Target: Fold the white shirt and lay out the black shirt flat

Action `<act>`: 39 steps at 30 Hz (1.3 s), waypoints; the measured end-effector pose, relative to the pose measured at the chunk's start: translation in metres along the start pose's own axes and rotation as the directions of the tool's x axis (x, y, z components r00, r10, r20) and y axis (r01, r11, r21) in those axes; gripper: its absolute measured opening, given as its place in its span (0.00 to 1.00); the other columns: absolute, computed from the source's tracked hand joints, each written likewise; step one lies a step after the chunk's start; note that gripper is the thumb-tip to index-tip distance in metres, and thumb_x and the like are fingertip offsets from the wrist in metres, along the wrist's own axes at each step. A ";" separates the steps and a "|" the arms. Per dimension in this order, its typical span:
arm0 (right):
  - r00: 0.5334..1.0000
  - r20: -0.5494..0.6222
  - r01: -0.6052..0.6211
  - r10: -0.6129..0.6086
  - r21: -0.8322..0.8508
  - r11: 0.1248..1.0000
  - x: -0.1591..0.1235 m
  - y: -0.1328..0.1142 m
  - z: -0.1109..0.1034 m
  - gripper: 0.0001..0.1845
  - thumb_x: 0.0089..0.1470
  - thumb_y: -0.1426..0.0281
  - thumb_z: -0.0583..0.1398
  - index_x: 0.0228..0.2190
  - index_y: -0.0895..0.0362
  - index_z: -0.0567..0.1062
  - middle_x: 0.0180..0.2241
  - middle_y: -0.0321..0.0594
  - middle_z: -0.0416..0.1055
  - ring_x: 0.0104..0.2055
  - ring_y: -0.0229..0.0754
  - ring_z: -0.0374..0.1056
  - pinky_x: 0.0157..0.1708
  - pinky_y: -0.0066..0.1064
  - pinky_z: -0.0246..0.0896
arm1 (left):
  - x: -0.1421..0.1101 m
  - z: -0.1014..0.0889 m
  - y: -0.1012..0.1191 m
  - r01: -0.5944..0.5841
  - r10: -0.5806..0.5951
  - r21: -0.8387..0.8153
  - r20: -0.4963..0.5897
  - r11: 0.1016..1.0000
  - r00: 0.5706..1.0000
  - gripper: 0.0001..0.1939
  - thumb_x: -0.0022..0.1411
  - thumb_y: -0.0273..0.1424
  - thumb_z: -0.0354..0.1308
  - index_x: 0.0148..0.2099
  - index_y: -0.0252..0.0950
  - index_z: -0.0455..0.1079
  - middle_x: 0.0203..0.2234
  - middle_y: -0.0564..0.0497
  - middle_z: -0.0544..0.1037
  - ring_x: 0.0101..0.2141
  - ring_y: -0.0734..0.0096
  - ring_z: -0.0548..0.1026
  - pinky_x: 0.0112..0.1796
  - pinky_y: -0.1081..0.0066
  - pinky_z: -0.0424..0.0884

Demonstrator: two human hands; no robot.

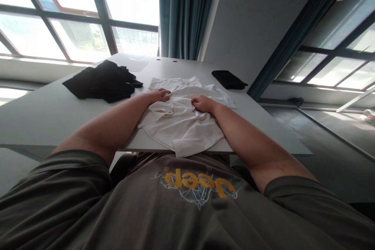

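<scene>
Here, white cloth point(195, 125), beneath left hand point(158, 95), right hand point(202, 103)

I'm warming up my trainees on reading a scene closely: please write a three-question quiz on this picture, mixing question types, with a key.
1. Fill in the colour: the left hand and the right hand both touch the ____ cloth.
2. True or false: the crumpled black heap lies to the person's left of that cloth.
3. What does the flat black bundle rest on? A) a chair; B) the table; C) the floor.

Key: 1. white; 2. true; 3. B.
</scene>
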State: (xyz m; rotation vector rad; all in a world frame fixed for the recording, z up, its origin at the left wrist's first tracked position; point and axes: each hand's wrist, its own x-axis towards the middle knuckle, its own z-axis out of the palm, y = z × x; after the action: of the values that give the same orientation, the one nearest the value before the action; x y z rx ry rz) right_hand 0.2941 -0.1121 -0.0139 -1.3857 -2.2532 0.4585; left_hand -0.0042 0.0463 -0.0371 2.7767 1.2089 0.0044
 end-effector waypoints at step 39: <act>0.999 0.009 -0.036 0.036 -0.020 0.999 -0.003 -0.008 -0.002 0.20 0.63 0.75 0.61 0.46 0.53 0.92 0.61 0.40 0.85 0.66 0.49 0.79 0.70 0.35 0.67 | -0.004 -0.005 0.005 0.014 -0.014 -0.007 0.006 1.000 1.000 0.39 0.82 0.56 0.46 0.87 0.54 0.57 0.83 0.48 0.58 0.79 0.47 0.58 0.77 0.49 0.53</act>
State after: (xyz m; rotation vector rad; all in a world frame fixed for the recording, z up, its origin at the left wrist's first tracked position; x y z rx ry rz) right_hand 0.2903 -0.1186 -0.0085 -1.4393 -2.2492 0.4573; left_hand -0.0032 0.0409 -0.0314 2.7597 1.2249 -0.0013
